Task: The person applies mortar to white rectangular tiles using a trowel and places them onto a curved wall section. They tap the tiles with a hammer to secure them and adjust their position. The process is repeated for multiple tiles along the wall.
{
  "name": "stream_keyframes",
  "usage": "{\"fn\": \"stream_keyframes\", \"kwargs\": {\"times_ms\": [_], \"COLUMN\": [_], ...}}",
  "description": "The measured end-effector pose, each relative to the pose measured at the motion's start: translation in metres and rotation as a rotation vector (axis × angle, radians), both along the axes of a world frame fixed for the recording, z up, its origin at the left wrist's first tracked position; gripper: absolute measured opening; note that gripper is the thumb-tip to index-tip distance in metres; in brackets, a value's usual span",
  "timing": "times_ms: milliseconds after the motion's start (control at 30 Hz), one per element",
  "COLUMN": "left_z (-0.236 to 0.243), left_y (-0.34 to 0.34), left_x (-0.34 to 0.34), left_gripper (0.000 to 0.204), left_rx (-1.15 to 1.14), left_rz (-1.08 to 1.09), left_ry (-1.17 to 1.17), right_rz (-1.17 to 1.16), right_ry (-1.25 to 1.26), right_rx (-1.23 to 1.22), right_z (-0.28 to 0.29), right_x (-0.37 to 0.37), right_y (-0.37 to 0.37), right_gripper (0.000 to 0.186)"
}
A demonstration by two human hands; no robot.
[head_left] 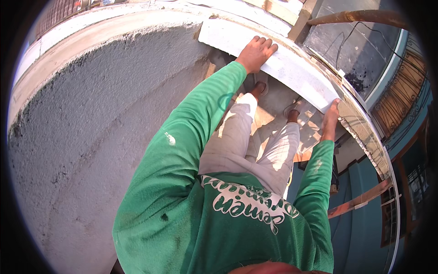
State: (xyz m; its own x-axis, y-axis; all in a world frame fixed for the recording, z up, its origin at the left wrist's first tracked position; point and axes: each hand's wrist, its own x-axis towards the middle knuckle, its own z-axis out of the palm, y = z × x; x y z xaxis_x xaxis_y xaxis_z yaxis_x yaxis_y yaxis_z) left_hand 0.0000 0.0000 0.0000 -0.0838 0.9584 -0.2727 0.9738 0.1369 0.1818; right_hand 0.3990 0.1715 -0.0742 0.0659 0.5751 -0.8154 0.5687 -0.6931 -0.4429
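A long white panel (296, 73) lies along the inner side of a ledge in front of me; I cannot tell its material. My left hand (256, 54) is on its upper face, left of the middle, with the fingers bent over the far edge. At the panel's right end, my right hand (330, 121) holds the corner, its fingers pressed together and partly hidden. Both arms reach forward in green sleeves. Below the panel, my feet stand on a lower surface in shade and sun patches.
A rough grey plastered wall (114, 86) curves along my left. At the right, a ledge with a broken edge (365, 146) drops toward a blue-green wall (351, 228). A rusty pipe (360, 17) crosses the far right, with dark cables (340, 50) beneath it.
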Motion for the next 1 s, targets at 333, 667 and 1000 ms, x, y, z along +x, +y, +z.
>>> {"fn": "stream_keyframes", "kwargs": {"times_ms": [333,667,1000], "left_z": [0.002,0.003,0.005], "left_y": [0.004,0.008,0.011], "left_x": [-0.002,-0.002,0.003], "left_gripper": [0.078,0.084,0.124], "left_rx": [-0.022,-0.023,-0.181], "left_rz": [0.003,0.009,0.011], "left_ry": [-0.047,-0.085,-0.017], "right_rz": [-0.052,0.089,0.236], "right_ry": [0.014,-0.186,-0.193], "right_rx": [-0.020,0.012,0.026], "right_z": [0.004,0.029,0.032], "right_x": [-0.003,-0.021,-0.023], "right_y": [-0.003,-0.002,0.000], "right_gripper": [0.085,0.092,0.094]}}
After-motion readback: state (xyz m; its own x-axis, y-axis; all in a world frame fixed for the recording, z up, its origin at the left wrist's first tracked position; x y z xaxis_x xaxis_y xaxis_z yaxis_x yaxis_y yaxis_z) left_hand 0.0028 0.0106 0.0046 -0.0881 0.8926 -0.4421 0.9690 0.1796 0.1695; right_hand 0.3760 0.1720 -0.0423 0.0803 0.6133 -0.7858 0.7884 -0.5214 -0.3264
